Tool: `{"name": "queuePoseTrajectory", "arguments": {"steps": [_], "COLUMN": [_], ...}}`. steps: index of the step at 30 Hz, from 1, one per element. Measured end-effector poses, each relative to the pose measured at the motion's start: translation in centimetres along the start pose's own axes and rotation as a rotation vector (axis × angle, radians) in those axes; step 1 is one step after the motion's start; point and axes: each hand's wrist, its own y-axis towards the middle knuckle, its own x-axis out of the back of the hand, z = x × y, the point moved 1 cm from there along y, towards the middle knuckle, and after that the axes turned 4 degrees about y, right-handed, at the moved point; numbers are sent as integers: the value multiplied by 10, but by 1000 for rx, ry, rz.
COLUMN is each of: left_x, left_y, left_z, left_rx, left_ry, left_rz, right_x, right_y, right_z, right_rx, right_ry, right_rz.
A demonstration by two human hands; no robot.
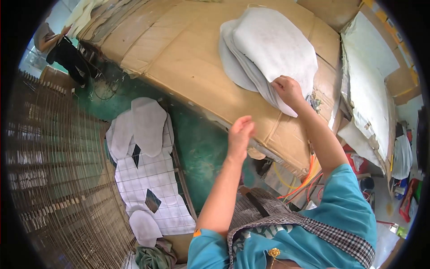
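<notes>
A stack of light grey-white, felt-like oval sheets point(274, 42) lies on a cardboard-covered table point(188, 58), its layers fanned out at the left side. At the stack's near edge, my right hand point(289, 93) pinches the rim of the upper sheet between thumb and fingers. My left hand point(240, 138) hangs in the air by the table's front edge, apart from the stack. Its fingers are loosely bent and a little blurred, with nothing visible in them. To the left, similar white pieces point(150, 179) lie side by side and partly overlapping on a wire-grid rack.
Tall stacked wire racks point(58, 170) fill the left side. Orange and yellow hoses point(309, 172) run below the table's near corner. A white-topped slanted board point(369, 67) stands at the right. Another person point(62, 47) stands far left. A crumpled green cloth point(154, 256) lies below the grid.
</notes>
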Motion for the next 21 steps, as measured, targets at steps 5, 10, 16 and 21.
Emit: {"name": "queuePoseTrajectory", "arguments": {"steps": [5,10,16,21], "left_x": [-59,-60,-63,-79], "left_y": [33,52,73,85], "left_z": [28,41,44,48], "left_rx": [-114,-119,-47,-159], "left_ry": [170,336,335,439], "left_rz": [6,-26,-71,-136], "right_x": [3,-10,-12,-11], "right_y": [22,38,54,61], "right_z": [9,10,-12,-12], "right_rx": [122,60,55,33], "right_ry": [15,-227,-169,-299], "right_rz": [-32,137,128,219]}}
